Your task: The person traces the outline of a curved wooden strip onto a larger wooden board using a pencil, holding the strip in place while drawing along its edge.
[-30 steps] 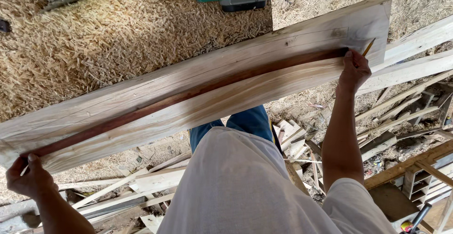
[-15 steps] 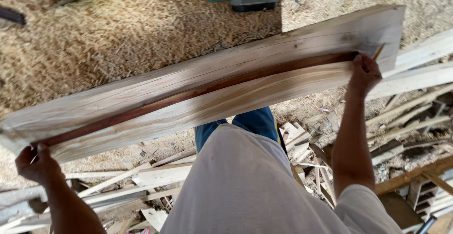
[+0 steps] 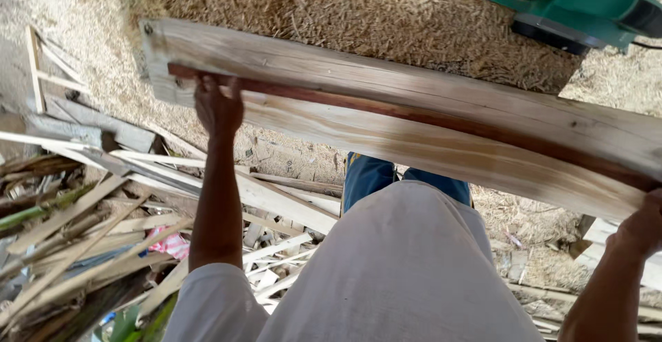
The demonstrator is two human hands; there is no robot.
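Note:
A long pale wooden plank [image 3: 414, 128] with a dark red-brown strip [image 3: 386, 111] along its middle is held across my front, sloping down from upper left to right. My left hand [image 3: 219, 107] grips the plank near its left end, fingers over the red strip. At the frame's right edge, my right hand [image 3: 641, 228] holds the lower right end of the plank and is partly cut off. My white shirt and blue trousers fill the lower middle.
A green machine [image 3: 586, 4] sits at the top right on a thick bed of wood shavings [image 3: 345, 11]. A heap of thin offcut strips and boards [image 3: 83, 211] lies at the lower left, with a pink scrap [image 3: 169, 242] among them.
The plank has swung: it sloped up to the right before and now slopes down to the right. Both hands keep their hold. The view has turned left, bringing the offcut heap into sight.

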